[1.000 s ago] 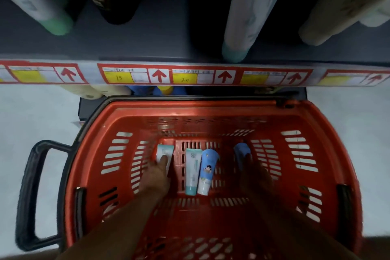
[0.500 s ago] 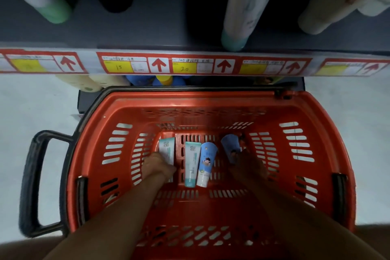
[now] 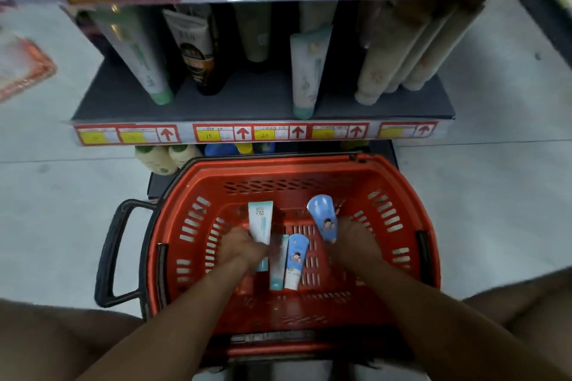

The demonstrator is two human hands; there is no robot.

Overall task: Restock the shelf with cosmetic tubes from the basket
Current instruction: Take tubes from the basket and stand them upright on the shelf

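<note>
Both my hands are inside the red basket (image 3: 402, 195) on the floor. My left hand (image 3: 240, 249) grips a white and teal tube (image 3: 261, 221), lifted with its flat end pointing up. My right hand (image 3: 356, 241) grips a blue tube with a cartoon figure (image 3: 323, 219), also raised off the bottom. On the basket floor between my hands lie a teal tube (image 3: 278, 266) and a second blue tube (image 3: 295, 260). Above the basket, the dark shelf (image 3: 247, 99) carries standing tubes with gaps between them.
The shelf holds a green-capped tube (image 3: 139, 59), a black and orange tube (image 3: 198, 52), a teal-capped tube (image 3: 308, 71) and beige tubes (image 3: 390, 59). Price labels (image 3: 247, 133) line its front edge. A black basket handle (image 3: 114, 250) sticks out left. Bottles (image 3: 167, 158) stand on a lower shelf.
Both hands have closed on a tube each and lifted them off the basket floor. My head has tilted up and back, so the shelf and its tubes now show fully.
</note>
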